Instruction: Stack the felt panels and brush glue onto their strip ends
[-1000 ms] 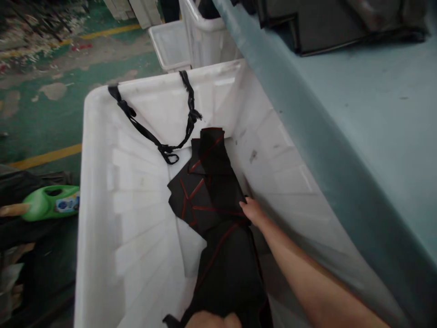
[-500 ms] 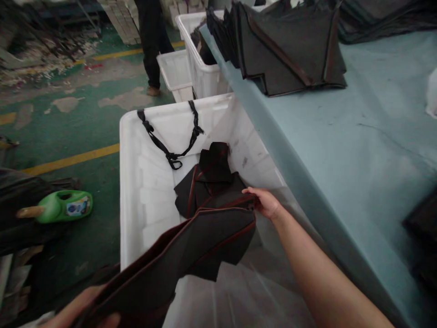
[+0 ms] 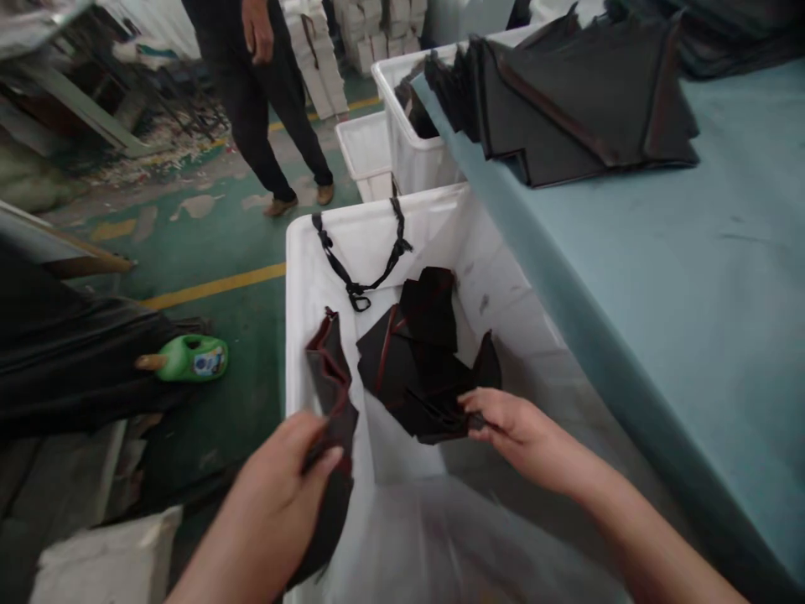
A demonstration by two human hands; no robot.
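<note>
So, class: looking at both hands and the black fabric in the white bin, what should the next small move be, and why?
Probably close the right hand on the nearest black fabric piece and lift it: its fingers lie on that piece's edge inside the white bin, while the left hand has a grip on a red-trimmed piece at the bin's left wall.

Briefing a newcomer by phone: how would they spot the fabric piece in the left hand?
Find the nearest white bin beside the blue table. At its left wall, the left hand grips a dark fabric piece edged red. Unlike the pile on the bin's floor, it hangs upright.
</note>
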